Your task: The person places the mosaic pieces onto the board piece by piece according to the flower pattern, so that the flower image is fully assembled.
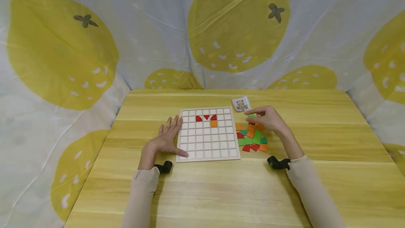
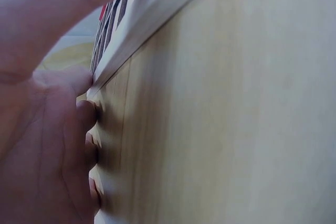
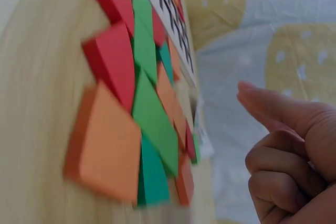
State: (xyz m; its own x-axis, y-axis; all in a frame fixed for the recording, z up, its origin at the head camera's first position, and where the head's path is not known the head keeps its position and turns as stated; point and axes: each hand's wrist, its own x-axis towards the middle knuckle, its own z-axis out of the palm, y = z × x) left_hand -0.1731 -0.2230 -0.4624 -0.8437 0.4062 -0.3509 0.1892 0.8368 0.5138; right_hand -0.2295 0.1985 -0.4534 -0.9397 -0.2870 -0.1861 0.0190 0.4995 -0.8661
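Note:
A pale wooden grid board (image 1: 208, 147) lies on the table. In its upper cells sit a red triangle (image 1: 206, 117), two rounded red pieces (image 1: 198, 118) and an orange square (image 1: 213, 124). My left hand (image 1: 166, 140) spreads its fingers along the board's left edge, thumb on the lower left corner. My right hand (image 1: 268, 118) hovers above loose coloured pieces, index finger extended and thumb apart, other fingers curled in the right wrist view. A green piece (image 1: 251, 115) shows between finger and thumb in the head view; no piece is visible at the fingertip in the right wrist view.
Right of the board lie loose green (image 1: 257, 137), orange (image 1: 263, 147), red (image 1: 254, 147) and teal (image 1: 264, 140) pieces, some overlapping. A small printed pattern card (image 1: 241, 104) lies behind them. Lemon-printed cloth (image 1: 158, 45) hangs behind the wooden table (image 1: 209, 192).

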